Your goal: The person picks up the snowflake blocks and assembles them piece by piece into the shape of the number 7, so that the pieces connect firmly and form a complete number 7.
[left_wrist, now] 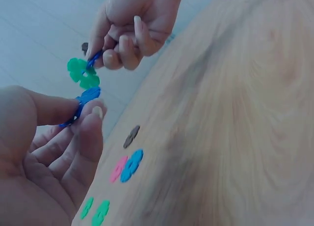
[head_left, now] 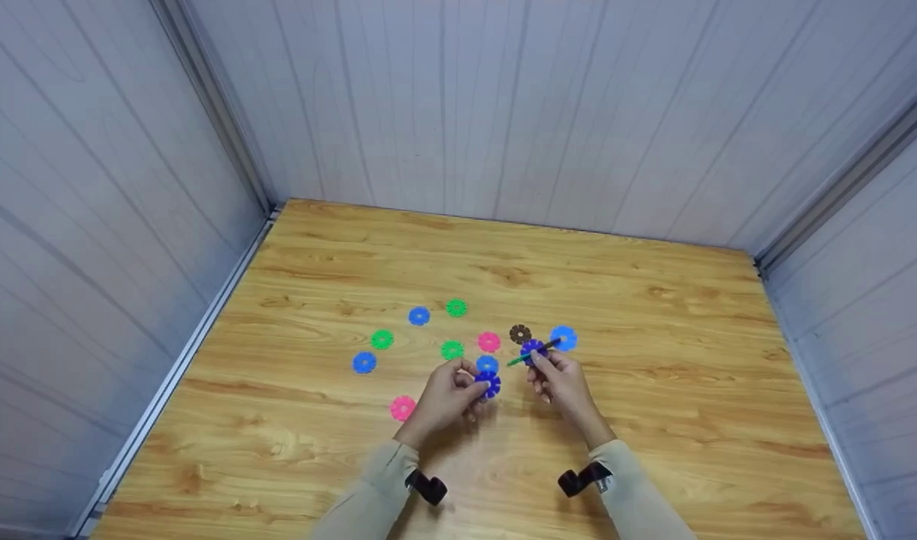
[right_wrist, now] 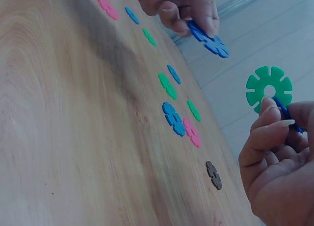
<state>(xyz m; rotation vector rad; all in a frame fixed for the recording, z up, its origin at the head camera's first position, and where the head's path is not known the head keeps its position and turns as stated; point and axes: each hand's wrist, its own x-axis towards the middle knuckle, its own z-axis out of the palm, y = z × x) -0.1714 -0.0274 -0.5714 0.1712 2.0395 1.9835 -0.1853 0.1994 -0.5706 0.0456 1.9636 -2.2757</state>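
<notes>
My left hand (head_left: 446, 396) pinches a dark blue snowflake building disc (head_left: 489, 385) between thumb and fingers, raised above the table. Opposite it, my right hand (head_left: 566, 384) grips another dark blue disc (head_left: 532, 351). A green disc (right_wrist: 269, 84) is slotted into that one at an angle, and a brown disc (left_wrist: 85, 47) shows on its far side. The two hands' pieces are close together; in the right wrist view a gap lies between them. A lighter blue disc (head_left: 564, 337) appears just beyond the right hand; whether it joins the held pieces I cannot tell.
Loose discs lie flat on the wooden table (head_left: 691, 360): a brown one (head_left: 520, 334), a pink one (head_left: 489, 342), a blue one (head_left: 487, 364) and several more green, blue and pink ones to the left. Pale panel walls (head_left: 473, 105) enclose the table's back and sides.
</notes>
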